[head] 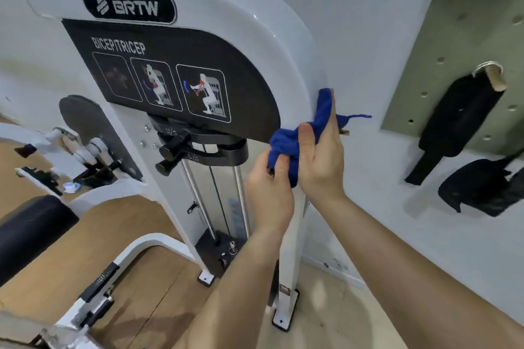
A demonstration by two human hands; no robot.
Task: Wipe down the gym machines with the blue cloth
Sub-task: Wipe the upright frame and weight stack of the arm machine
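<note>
Blue bunched terry cloth (pixel 286 144), centre-right of frame, slants from lower left to upper right, its tip pointing up against the white BRTW bicep/tricep machine (pixel 283 45) edge; left hand (pixel 272 187) grips its lower end, right hand (pixel 323 161) thumb-pinches its middle.

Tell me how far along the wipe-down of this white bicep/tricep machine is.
Done: nothing shows plainly as wiped yet. In hand: left hand and right hand hold the crumpled blue cloth at the right edge of the glossy white machine shroud. Left, likely: chrome guide rods, black padded roll.
</note>
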